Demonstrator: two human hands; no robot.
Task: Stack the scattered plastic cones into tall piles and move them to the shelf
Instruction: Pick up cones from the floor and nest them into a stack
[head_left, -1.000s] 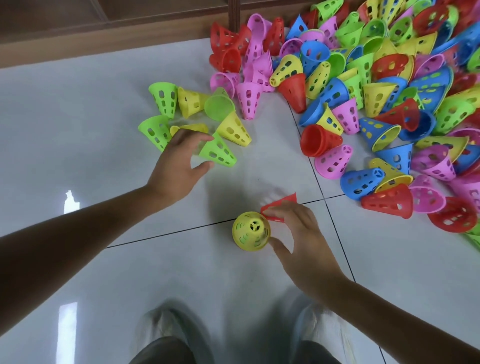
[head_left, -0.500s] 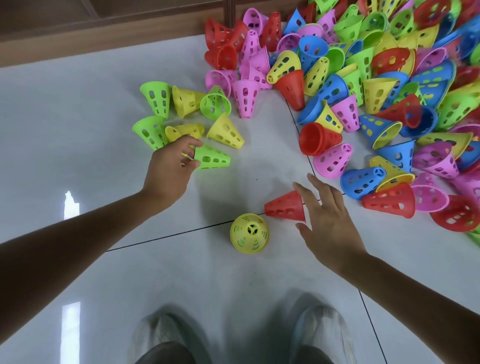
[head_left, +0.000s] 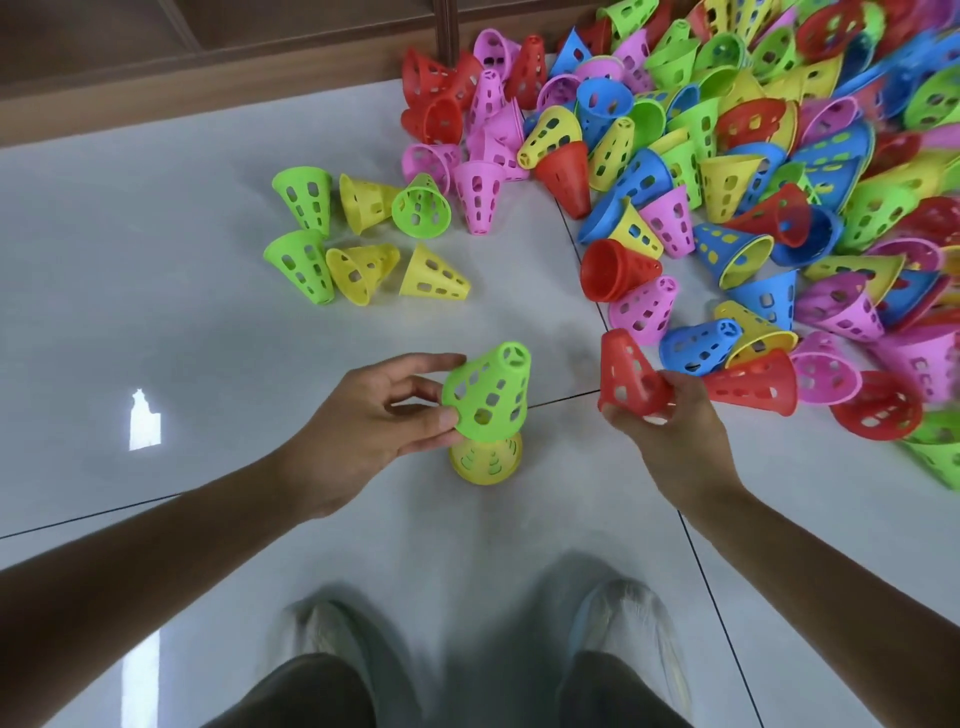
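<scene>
While left hand (head_left: 363, 431) pinches green cone (head_left: 488, 397) over yellow cone (head_left: 485, 460) | right hand (head_left: 675, 431) grips red cone (head_left: 626, 374)

Green perforated cone (head_left: 488, 397), tilted, narrow end up, held directly over an upright yellow cone (head_left: 485, 460) on the pale floor. Red cone (head_left: 626, 374) held just right of it. Small cluster of green and yellow cones (head_left: 358, 239) farther back; large multicolored heap (head_left: 753, 171) at upper right.
</scene>
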